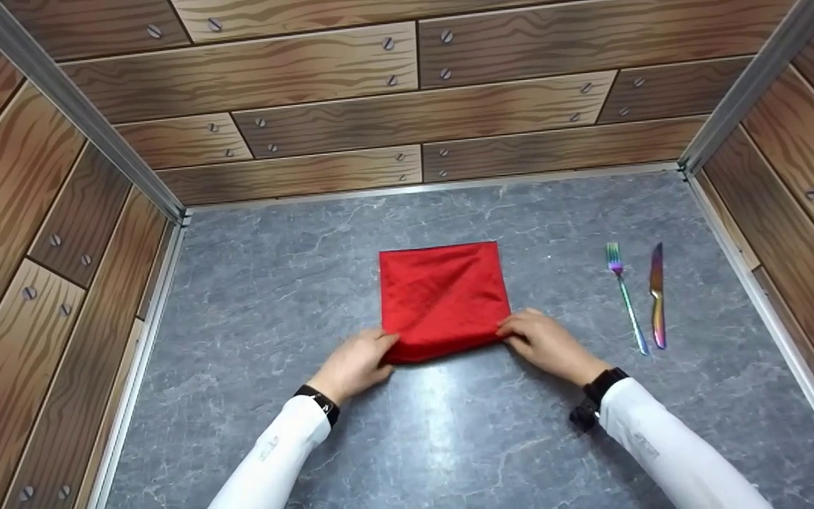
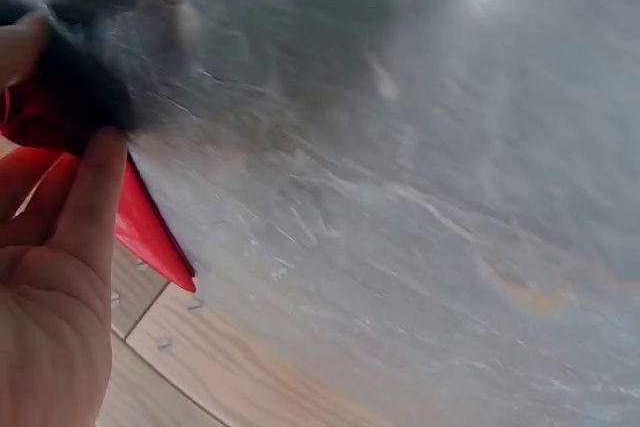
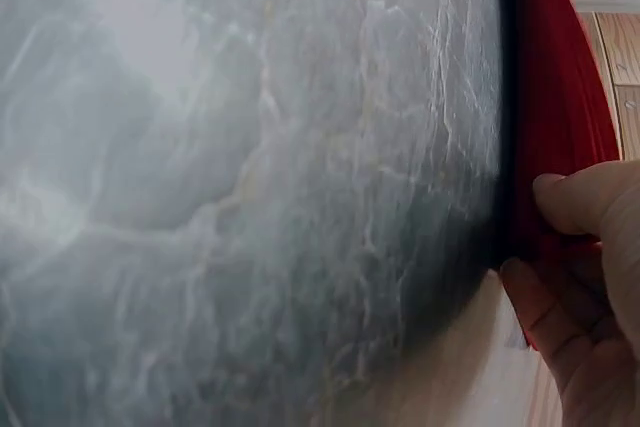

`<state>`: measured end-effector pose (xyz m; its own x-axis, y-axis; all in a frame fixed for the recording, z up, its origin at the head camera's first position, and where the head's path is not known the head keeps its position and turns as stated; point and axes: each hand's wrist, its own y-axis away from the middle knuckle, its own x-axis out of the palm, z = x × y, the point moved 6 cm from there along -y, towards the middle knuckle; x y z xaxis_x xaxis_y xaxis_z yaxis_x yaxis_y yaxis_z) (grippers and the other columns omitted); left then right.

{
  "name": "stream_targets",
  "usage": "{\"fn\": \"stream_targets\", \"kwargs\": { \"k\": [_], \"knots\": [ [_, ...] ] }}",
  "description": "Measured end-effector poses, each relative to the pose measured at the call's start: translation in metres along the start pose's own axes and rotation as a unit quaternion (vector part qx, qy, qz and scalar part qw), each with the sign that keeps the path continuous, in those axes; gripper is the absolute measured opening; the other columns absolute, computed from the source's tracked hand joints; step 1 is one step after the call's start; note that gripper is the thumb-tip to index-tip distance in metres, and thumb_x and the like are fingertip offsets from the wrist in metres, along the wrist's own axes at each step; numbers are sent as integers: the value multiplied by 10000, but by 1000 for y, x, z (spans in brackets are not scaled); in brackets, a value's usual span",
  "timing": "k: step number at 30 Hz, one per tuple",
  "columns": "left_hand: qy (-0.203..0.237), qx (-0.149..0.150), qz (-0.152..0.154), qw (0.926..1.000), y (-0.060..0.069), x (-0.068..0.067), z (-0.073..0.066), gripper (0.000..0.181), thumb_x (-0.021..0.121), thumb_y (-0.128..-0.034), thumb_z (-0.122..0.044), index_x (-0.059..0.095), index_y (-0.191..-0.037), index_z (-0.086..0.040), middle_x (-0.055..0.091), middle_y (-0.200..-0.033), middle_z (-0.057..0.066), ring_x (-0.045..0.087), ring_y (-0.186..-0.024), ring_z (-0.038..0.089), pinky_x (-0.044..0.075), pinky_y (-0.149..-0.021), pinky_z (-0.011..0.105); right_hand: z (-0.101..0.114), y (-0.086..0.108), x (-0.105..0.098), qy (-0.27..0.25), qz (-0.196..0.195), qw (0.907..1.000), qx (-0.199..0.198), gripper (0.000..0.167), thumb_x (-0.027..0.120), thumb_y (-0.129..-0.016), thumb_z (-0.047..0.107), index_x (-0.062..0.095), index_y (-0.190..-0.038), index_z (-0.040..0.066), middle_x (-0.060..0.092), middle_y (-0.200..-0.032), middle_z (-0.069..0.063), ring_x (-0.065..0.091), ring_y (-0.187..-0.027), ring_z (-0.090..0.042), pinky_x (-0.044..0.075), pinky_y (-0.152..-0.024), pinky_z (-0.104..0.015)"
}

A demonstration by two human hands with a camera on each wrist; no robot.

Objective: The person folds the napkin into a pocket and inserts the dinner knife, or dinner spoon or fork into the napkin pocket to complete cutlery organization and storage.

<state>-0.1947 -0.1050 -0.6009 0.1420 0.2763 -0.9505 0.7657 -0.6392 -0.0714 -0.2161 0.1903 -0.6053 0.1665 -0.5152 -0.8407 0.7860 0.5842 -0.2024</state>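
A red cloth napkin (image 1: pixel 442 297), folded to a near square, lies on the grey marbled table. My left hand (image 1: pixel 356 362) pinches its near left corner between thumb and fingers. At the near right corner, my right hand (image 1: pixel 545 344) pinches the cloth the same way. The near edge bulges in a soft fold between the two hands. In the left wrist view the red napkin (image 2: pixel 150 232) shows between the fingers of the left hand (image 2: pixel 60 277). The right wrist view has the right hand (image 3: pixel 595 257) gripping the edge of the napkin (image 3: pixel 560 77).
Right of the napkin lie a rainbow-coloured fork (image 1: pixel 624 293) and a rainbow-coloured knife (image 1: pixel 657 297), side by side. Wood-patterned walls (image 1: pixel 322 106) with metal corner rails enclose the grey tabletop (image 1: pixel 258 283) at the back, left and right.
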Motion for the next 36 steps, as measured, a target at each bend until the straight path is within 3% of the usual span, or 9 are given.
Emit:
{"fn": "stream_targets", "kwargs": {
  "k": [5,12,17,22,27,32,36],
  "knots": [
    [-59,-57,-312,9995,0,1,0,420,670,-835,-9,633,-1253,-5,658,-1151,113,615,-1080,286,496,-943,387,-2,-1,-1,-21,-61,10000,23,157,719,-886,75,748,-1038,100,697,-1081,-22,609,-1048,-218,497,-919,-401],
    [336,-355,-763,9959,-3,-1,8,185,669,-851,-57,723,-1027,-82,663,-1009,32,643,-946,234,520,-851,372,-4,-1,-3,453,54,9989,-109,217,735,-822,23,741,-1035,65,658,-1125,-82,579,-1075,-257,491,-929,-407],
    [176,-508,-771,9956,-4,-2,15,137,665,-875,-123,715,-1002,-110,639,-1061,39,620,-987,247,511,-866,395,-7,1,-4,785,42,9968,-155,136,727,-867,112,732,-1000,142,646,-1237,-73,573,-1111,-246,495,-922,-408],
    [262,-856,-774,9930,-8,-6,21,121,630,-925,-182,705,-1014,-152,676,-989,9,645,-937,237,521,-802,403,-13,0,-7,648,-31,9979,67,124,709,-910,186,721,-1030,155,654,-1247,-51,583,-1116,-241,478,-950,-423],
    [794,-1625,-876,9796,-16,-13,31,164,576,-988,-282,700,-1026,-182,718,-949,-4,687,-887,219,540,-725,428,-24,-8,-12,-6,-146,9963,851,197,692,-929,224,718,-1088,110,700,-1107,-45,615,-1041,-247,473,-936,-436],
    [1291,-2396,-843,9585,-25,-14,42,214,558,-994,-297,699,-1086,-165,717,-1025,29,678,-954,228,534,-781,446,-38,-19,-16,-805,-284,9792,1843,278,624,-975,312,681,-1113,77,679,-1034,-62,610,-968,-245,484,-859,-460],
    [1480,-2861,-694,9442,-32,-11,50,288,547,-993,-313,689,-1182,-149,693,-1141,65,643,-1075,263,507,-882,455,-46,-28,-14,-1072,-292,9681,2248,274,593,-991,318,650,-1061,60,634,-909,-59,568,-830,-228,470,-746,-406]
  ]
}}
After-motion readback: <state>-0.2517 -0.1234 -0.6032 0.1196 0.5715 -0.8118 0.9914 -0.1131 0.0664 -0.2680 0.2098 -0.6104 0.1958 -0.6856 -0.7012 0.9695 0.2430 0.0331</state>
